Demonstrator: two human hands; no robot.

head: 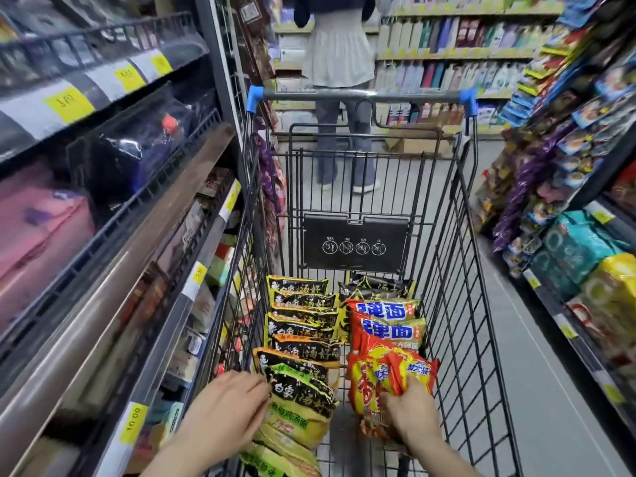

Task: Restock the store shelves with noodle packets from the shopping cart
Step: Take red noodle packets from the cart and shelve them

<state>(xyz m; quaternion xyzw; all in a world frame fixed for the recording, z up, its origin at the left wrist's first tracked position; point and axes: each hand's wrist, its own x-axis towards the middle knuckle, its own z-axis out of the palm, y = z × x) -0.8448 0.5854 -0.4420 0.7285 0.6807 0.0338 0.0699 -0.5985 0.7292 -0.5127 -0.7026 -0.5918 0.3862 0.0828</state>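
Restocking barely begun: the black wire shopping cart (457, 270) holds rows of noodle packets. Left hand (227, 407) pinches a yellow-and-black noodle packet (303, 397); right hand (409, 411) grips a red-and-yellow noodle packet (413, 371).

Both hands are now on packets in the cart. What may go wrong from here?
1. The right hand pinches several red packets together; one might slip out.
2. The left hand pulls one yellow-black packet from an overlapping row; its neighbours may slide.
3. A person stands just beyond the cart.
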